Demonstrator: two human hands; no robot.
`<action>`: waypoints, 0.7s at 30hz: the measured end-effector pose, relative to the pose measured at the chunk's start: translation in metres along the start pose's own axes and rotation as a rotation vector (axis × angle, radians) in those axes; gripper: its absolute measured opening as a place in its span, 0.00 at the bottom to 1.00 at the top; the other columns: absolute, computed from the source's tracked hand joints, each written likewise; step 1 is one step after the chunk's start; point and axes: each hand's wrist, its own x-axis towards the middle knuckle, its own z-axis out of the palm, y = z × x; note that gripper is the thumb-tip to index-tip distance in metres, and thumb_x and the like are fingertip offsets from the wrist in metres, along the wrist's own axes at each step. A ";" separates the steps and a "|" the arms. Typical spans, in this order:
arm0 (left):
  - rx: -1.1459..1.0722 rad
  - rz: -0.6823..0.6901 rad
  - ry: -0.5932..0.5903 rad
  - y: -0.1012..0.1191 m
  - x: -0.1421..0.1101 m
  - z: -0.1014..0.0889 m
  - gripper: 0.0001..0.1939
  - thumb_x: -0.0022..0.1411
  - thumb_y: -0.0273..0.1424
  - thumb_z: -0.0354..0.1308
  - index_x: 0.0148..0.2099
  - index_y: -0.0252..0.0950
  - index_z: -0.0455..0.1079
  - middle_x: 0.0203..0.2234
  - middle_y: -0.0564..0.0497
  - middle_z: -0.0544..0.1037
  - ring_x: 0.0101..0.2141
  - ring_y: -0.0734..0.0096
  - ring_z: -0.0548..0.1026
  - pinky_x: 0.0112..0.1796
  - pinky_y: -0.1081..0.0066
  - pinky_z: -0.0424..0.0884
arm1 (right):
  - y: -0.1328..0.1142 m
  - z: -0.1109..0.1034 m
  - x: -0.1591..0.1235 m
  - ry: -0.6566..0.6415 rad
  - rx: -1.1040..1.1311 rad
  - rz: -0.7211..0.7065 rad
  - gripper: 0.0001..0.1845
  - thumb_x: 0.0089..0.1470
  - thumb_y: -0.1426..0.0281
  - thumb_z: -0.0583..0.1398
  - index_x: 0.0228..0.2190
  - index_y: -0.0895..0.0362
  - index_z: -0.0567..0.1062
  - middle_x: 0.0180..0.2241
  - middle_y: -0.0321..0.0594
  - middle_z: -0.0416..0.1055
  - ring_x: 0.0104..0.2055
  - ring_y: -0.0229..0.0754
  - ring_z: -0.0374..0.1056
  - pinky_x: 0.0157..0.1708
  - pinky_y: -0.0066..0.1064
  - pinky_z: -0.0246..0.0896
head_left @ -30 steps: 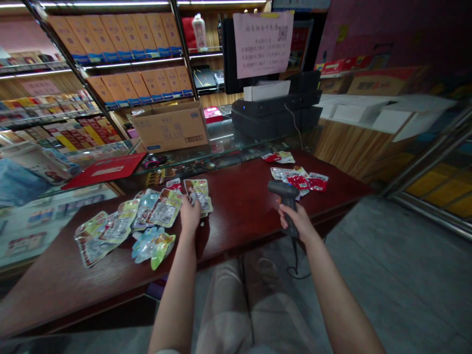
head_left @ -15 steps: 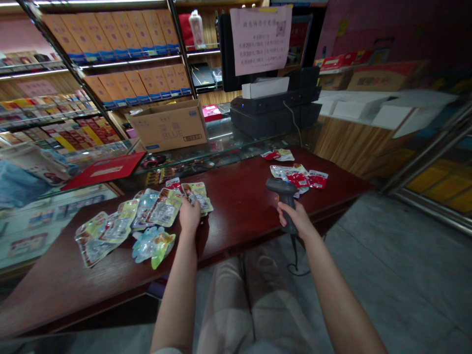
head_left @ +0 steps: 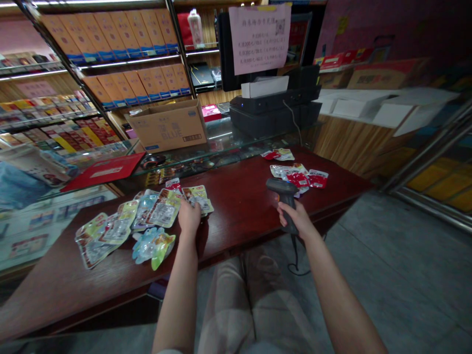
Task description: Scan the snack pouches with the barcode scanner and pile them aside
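Firmly, scanner in right hand (head_left: 295,219).

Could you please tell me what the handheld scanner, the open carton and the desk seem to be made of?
The scanner looks like matte dark plastic, judging by its smooth, moulded body. The open carton seems to be plain brown cardboard, with thin flat walls and printed lettering. The desk has a glossy reddish-brown top, perhaps varnished wood or a laminate.
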 end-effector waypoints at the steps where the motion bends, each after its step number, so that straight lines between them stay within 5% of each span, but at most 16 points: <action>1: 0.001 0.016 0.012 -0.001 0.000 0.000 0.25 0.61 0.32 0.52 0.58 0.25 0.63 0.48 0.25 0.77 0.50 0.38 0.77 0.51 0.49 0.70 | -0.001 0.000 0.000 0.001 0.001 0.003 0.23 0.43 0.55 0.70 0.34 0.55 0.69 0.18 0.27 0.64 0.12 0.31 0.57 0.13 0.25 0.51; 9: 0.228 0.109 0.183 0.006 -0.009 -0.002 0.30 0.58 0.30 0.53 0.61 0.18 0.62 0.49 0.23 0.72 0.52 0.35 0.72 0.52 0.44 0.67 | 0.001 -0.002 0.001 -0.002 -0.002 0.015 0.25 0.43 0.54 0.69 0.37 0.56 0.70 0.18 0.26 0.64 0.12 0.31 0.57 0.13 0.25 0.51; 15: 0.272 0.137 0.234 0.025 -0.021 -0.005 0.28 0.61 0.30 0.53 0.62 0.24 0.64 0.54 0.25 0.67 0.55 0.34 0.67 0.52 0.42 0.64 | 0.005 -0.005 0.002 -0.009 0.090 0.010 0.26 0.44 0.56 0.69 0.40 0.57 0.71 0.19 0.25 0.64 0.12 0.30 0.57 0.13 0.25 0.51; 21: 0.239 0.407 0.217 0.057 -0.040 0.003 0.19 0.65 0.30 0.51 0.57 0.35 0.71 0.58 0.34 0.65 0.57 0.40 0.62 0.57 0.43 0.55 | 0.000 -0.010 -0.015 0.001 0.198 -0.036 0.24 0.46 0.58 0.69 0.41 0.56 0.71 0.20 0.25 0.65 0.12 0.30 0.57 0.15 0.25 0.52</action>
